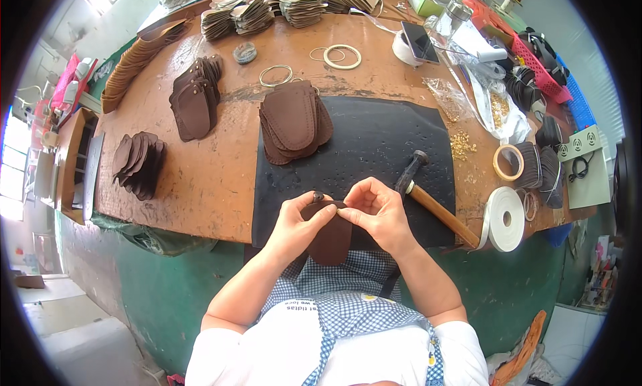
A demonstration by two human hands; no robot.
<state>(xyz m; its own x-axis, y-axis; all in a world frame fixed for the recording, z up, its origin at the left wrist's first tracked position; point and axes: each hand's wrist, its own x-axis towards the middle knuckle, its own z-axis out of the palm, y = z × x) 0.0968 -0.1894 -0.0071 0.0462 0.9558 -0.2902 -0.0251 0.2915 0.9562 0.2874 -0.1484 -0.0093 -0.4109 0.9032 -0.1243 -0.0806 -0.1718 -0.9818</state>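
A brown leather piece [330, 244] hangs between my two hands at the near edge of a black mat [374, 139]. My left hand [306, 219] pinches its upper edge with thumb and fingers. From the other side, my right hand [376, 212] grips the same edge, thumb close to the left thumb. What lies under the fingertips is too small to make out. Just beyond, on the mat, rests a stack of brown leather pieces [294, 122] with holes along their edges. A hammer [438, 209] with a wooden handle lies right of my right hand.
Brown pieces with studs [195, 98] and another brown stack [139, 164] lie on the left. Small gold studs [461, 145] are scattered right of the mat, near a white tape roll [505, 219]. Beige stacks [254, 15], rings [342, 56] and a phone [419, 42] sit farther back.
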